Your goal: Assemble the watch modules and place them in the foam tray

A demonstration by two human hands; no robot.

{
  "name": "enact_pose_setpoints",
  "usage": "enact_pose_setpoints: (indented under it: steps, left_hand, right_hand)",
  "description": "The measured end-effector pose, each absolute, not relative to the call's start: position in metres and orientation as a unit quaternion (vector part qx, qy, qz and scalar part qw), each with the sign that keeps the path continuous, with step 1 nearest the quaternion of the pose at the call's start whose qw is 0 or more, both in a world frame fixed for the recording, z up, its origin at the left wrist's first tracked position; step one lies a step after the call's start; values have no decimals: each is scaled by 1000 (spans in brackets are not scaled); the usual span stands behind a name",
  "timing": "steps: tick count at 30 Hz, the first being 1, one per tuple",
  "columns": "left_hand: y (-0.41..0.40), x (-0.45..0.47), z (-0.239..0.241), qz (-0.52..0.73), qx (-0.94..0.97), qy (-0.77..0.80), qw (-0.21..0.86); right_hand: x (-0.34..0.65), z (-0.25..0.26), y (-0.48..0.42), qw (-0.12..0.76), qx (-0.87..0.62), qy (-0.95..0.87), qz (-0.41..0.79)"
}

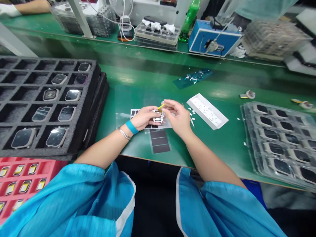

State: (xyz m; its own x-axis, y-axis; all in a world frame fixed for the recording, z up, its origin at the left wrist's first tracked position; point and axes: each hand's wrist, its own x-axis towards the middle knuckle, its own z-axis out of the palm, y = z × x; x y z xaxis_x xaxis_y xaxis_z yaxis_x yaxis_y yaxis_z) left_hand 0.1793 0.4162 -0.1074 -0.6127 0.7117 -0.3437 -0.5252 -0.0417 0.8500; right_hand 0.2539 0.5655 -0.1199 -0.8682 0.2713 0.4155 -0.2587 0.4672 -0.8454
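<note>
My left hand (pixel 144 118), with a blue band and silver bangles at the wrist, is closed around a small silver-white watch case (pixel 158 117). A yellow strip (pixel 161 106) sticks up from the case. My right hand (pixel 179 117) meets it from the other side, its thumb and forefinger closed at the strip. A thin pointed tool tip (pixel 192 122) shows beside the right palm; whether that hand holds it is unclear. Under the hands lie a sheet of black stickers (pixel 134 112) and a sheet with dark rectangles (pixel 160 142).
Left stand a black foam tray (pixel 95 82) of watches and a pink tray (pixel 53 166) of small parts. A white box (pixel 218 121) of tiny pieces lies right, beyond it clear trays (pixel 249 131) of watch faces. Behind are a blue machine (pixel 197 39) and another person's gloved hand (pixel 8 10).
</note>
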Motion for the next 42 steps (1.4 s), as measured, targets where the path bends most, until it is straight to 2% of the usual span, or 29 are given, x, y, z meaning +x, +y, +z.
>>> enact_pose_setpoints:
  steps: [3, 7, 10, 17, 26, 31, 34, 38, 42]
  left_hand:
    - [409, 168, -105, 728, 37, 556, 401]
    - [399, 157, -106, 724, 10, 548, 418]
    - [398, 157, -107, 712, 21, 552, 434]
    - [401, 160, -105, 704, 19, 566, 429]
    - [401, 163, -102, 694, 37, 585, 419]
    - [402, 163, -103, 693, 32, 592, 411]
    - [403, 163, -103, 691, 31, 594, 412]
    - [403, 164, -104, 689, 36, 595, 412]
    - [403, 164, -103, 687, 34, 601, 407]
  right_hand:
    - [252, -125, 567, 185, -47, -838, 511]
    - [254, -129, 566, 76, -1, -918, 389]
    - [256, -135, 565, 82, 19, -937, 339]
    - [255, -142, 567, 91, 10, -931, 353]
    - [255, -133, 561, 42, -5, -934, 355]
    - [258, -122, 572, 10, 45, -907, 420]
    - [259, -117, 577, 25, 24, -898, 438]
    - [258, -126, 571, 70, -10, -919, 388]
    - [256, -136, 562, 61, -7, -938, 340]
